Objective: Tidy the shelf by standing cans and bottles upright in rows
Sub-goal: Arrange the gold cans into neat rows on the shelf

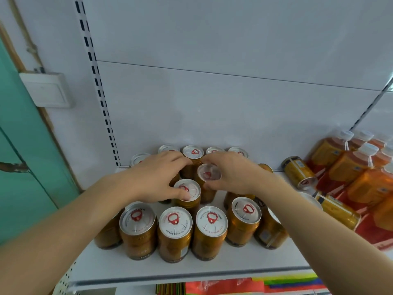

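Note:
Several gold cans with silver lids and red pull tabs stand upright on the white shelf (212, 271). My right hand (234, 174) grips one tilted can (209, 174) in the middle, fingers curled round its top. My left hand (157, 177) reaches among the cans, its thumb on the lid of an upright can (187, 189); what its fingers do is hidden. A front row of cans (175, 224) stands near the shelf edge, a back row (193, 152) against the rear panel. Two cans (299, 173) (338, 210) lie on their sides at right.
Orange juice bottles (348, 167) with white caps stand packed at the far right. The white back panel (212, 103) closes the rear. A slotted upright (100, 86) runs at left, beside a wall switch (45, 90). Colourful packets (255, 286) lie below the shelf.

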